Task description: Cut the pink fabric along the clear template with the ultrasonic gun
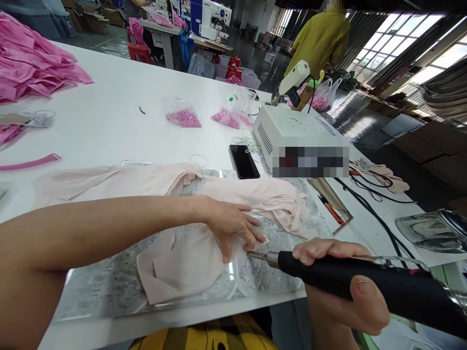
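Observation:
My left hand (pixel 235 224) lies on a pale pink fabric piece (pixel 186 265), fingers apart, pressing it down near its right corner. In my right hand (pixel 343 277) is a black-handled tool with a slim metal tip (pixel 328 272), held like a thick pen. Its tip is at the fabric corner, close to my left fingertips; I cannot tell if it touches. The piece rests on a grey marbled mat (pixel 105 282) under clear plastic. Beyond it lie a long pale pink piece (pixel 105 182) at left and a stack of folded pale pink pieces (pixel 262 194) at right.
A white control box (pixel 292 131) stands at the back right, with black cables (pixel 375 218) beside it. A black phone (pixel 244 161), bags of pink bits (pixel 184 115), a glass (pixel 432 231) and bright pink fabric (pixel 32 61) are on the white table. A person (pixel 319 39) in mustard stands behind.

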A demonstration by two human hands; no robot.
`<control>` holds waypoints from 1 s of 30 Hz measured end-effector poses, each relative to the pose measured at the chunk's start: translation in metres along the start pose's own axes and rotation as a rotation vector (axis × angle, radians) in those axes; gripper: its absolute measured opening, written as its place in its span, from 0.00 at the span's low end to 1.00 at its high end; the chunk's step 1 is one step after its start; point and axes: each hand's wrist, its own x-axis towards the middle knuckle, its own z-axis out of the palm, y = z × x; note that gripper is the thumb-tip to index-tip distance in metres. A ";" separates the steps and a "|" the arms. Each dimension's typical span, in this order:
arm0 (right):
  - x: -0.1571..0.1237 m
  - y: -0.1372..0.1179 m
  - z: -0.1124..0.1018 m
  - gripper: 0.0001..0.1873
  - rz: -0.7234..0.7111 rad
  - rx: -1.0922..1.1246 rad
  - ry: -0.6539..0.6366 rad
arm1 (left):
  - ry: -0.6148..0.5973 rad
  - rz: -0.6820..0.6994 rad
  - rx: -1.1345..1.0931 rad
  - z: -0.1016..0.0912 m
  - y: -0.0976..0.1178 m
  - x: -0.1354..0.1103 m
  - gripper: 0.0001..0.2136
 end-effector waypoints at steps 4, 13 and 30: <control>-0.003 -0.004 0.004 0.11 0.000 0.026 -0.024 | 0.004 0.007 -0.003 -0.001 0.001 0.000 0.13; -0.005 -0.001 0.010 0.11 -0.014 0.035 -0.095 | -0.008 0.024 0.035 0.000 0.000 0.000 0.13; -0.006 -0.004 0.019 0.11 0.010 0.080 -0.157 | -0.022 0.042 0.104 0.001 0.001 0.000 0.14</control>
